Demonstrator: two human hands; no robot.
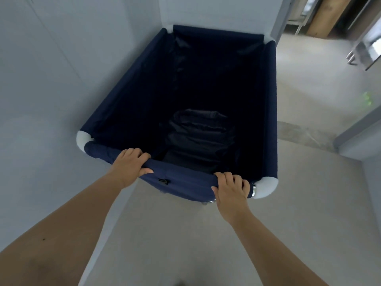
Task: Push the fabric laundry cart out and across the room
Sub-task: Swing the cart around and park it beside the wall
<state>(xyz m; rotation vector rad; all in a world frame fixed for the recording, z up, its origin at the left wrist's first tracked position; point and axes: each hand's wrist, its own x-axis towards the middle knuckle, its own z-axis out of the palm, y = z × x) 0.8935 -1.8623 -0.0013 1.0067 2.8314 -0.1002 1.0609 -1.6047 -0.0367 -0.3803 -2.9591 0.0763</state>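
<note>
A dark blue fabric laundry cart (268, 104) with white corner caps stands in front of me, its far end against a white wall. It is deep and mostly dark inside; a crumpled dark fabric or bag lies at the bottom near my side. My left hand (129, 163) grips the near rim toward its left corner. My right hand (232, 187) grips the same rim close to the right corner, fingers curled over the padded bar.
A white wall (51, 89) runs close along the cart's left side. Pale floor (309, 89) lies open to the right, leading to a doorway. Metal furniture legs (365, 52) and a wooden panel (327, 17) stand at the upper right. A wall corner (358, 139) juts in on the right.
</note>
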